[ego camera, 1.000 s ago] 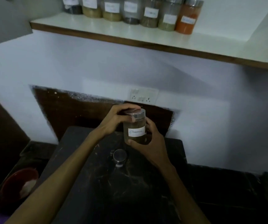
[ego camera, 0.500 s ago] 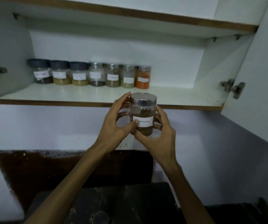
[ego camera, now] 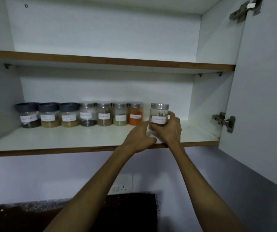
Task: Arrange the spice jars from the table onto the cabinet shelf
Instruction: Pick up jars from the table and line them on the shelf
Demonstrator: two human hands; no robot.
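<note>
White cabinet shelf [ego camera: 67, 139] with seven labelled spice jars [ego camera: 77, 115] lined up along the back. I've got the cinnamon jar [ego camera: 158, 115] standing upright on the shelf just right of the orange jar [ego camera: 135, 114], my right hand [ego camera: 169, 129] wrapped around it, left hand [ego camera: 140, 138] loose with fingertips at its base.
</note>
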